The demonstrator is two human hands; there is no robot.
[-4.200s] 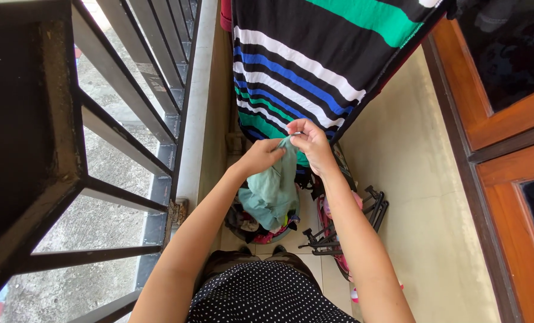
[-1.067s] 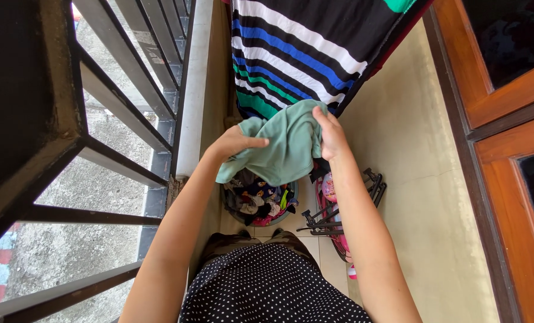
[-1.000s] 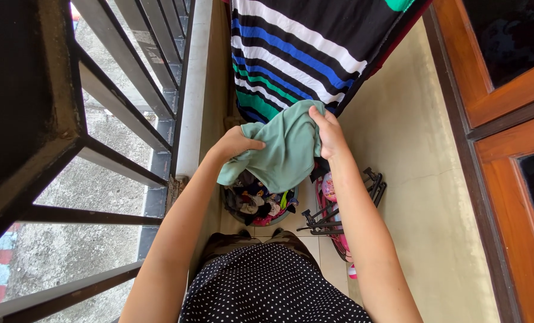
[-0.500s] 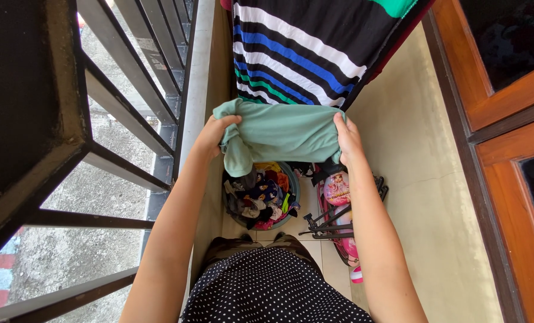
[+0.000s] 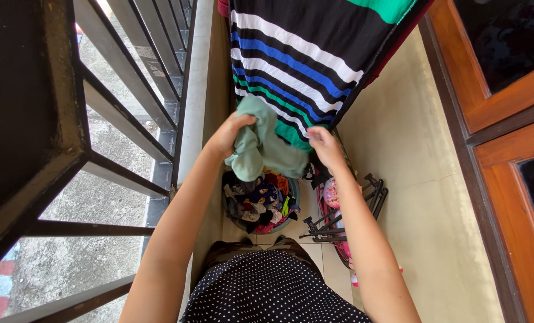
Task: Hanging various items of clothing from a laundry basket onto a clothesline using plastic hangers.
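Observation:
My left hand [image 5: 230, 133] grips the upper part of a pale green garment [image 5: 261, 146], which hangs bunched between my arms. My right hand [image 5: 323, 145] holds the garment's lower right edge. Straight below it on the floor stands a round basket [image 5: 293, 192] heaped with mixed coloured clothes [image 5: 258, 200]. Behind my hands hangs a black cloth with white, blue and green stripes [image 5: 303, 54].
A dark metal railing [image 5: 99, 101] and a pale ledge [image 5: 195, 101] run along the left. A folded black stand [image 5: 339, 224] and a pink toy lie on the tiled floor right of the basket. A cream wall and a wooden-framed door [image 5: 500, 113] close the right side.
Half a second ago the green garment was stretched wide between both hands. Now my hands have come closer together and the garment hangs bunched; my right hand has dropped lower.

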